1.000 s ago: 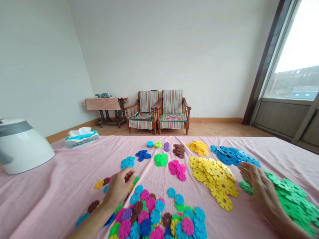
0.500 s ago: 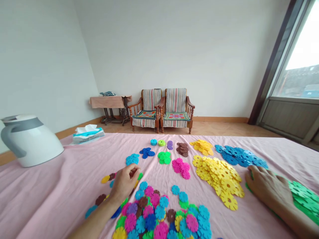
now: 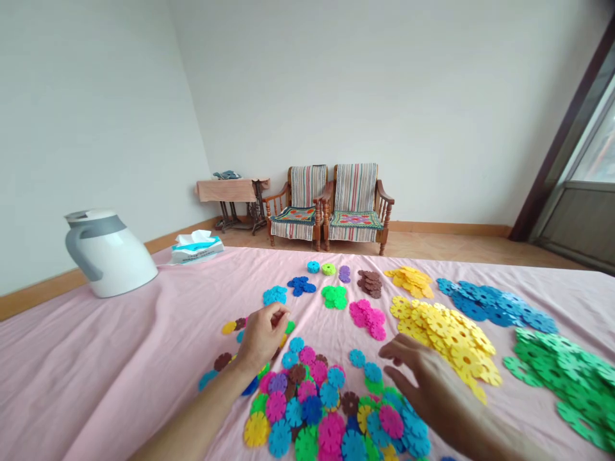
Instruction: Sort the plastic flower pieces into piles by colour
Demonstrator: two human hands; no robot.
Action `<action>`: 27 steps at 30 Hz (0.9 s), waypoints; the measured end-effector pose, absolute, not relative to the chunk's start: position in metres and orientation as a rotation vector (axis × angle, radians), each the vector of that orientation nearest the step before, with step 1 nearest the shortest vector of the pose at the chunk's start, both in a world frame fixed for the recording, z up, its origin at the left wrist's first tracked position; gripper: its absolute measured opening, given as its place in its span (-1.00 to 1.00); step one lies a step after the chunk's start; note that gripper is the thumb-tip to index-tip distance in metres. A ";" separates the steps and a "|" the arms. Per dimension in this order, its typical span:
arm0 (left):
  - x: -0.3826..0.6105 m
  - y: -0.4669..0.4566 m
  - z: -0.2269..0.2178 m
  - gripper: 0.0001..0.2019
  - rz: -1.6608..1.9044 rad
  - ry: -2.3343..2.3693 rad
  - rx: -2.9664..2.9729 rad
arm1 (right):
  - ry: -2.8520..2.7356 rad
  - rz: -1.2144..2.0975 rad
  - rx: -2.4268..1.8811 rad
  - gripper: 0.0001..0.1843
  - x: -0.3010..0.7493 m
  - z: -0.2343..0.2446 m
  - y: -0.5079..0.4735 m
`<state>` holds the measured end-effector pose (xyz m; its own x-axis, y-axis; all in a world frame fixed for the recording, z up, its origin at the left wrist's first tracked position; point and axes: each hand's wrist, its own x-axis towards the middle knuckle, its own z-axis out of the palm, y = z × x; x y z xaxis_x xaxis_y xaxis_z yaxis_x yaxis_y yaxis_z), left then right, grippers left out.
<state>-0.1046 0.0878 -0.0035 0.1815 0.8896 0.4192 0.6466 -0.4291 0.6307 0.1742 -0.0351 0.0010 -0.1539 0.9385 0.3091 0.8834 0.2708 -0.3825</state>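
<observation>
My left hand [image 3: 263, 336] hovers at the left edge of the mixed pile of small flower-shaped plastic discs [image 3: 307, 410]. Its fingers are curled into a pinch, and whatever they hold, if anything, is hidden. My right hand [image 3: 425, 378], thumb and fingers apart, is over the right side of that pile with nothing visible in it. Just beyond it lies a heap of large yellow discs [image 3: 446, 333]. A pink group [image 3: 368, 318] sits between the two hands, farther out. Light blue discs [image 3: 275, 295] lie past my left fingertips.
Large green discs [image 3: 569, 378] and large blue discs [image 3: 500, 304] lie at right. Sorted brown [image 3: 369, 283], green [image 3: 334, 296] and dark blue [image 3: 302, 285] groups stand farther back. A white kettle [image 3: 122, 256] and a tissue pack [image 3: 198, 248] are at left on the pink cloth [image 3: 120, 358].
My right hand has left the green heap and moved left to the mixed pile. My left hand keeps its pinch by the pile's left edge. The view has turned rightward-shifted, with everything appearing farther right.
</observation>
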 end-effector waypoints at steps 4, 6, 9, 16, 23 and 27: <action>-0.108 0.089 -0.002 -0.82 1.130 1.463 2.170 | -2.146 0.268 -1.712 -0.76 0.142 0.008 -0.036; -0.110 0.090 -0.001 -0.83 1.137 1.458 2.179 | -2.131 0.277 -1.779 -0.78 0.140 0.009 -0.034; -0.110 0.090 0.000 -0.84 1.146 1.442 2.176 | -2.101 0.260 -1.772 -0.80 0.142 0.006 -0.029; -0.110 0.090 0.001 -0.84 1.142 1.429 2.187 | -2.108 0.114 -1.751 -0.75 0.145 -0.011 -0.027; -0.112 0.091 0.002 -0.84 1.156 1.450 2.190 | -2.159 0.096 -1.751 -0.78 0.146 -0.010 -0.030; -0.110 0.090 0.003 -0.85 1.165 1.429 2.187 | -2.148 -0.107 -1.723 -0.72 0.148 -0.019 -0.025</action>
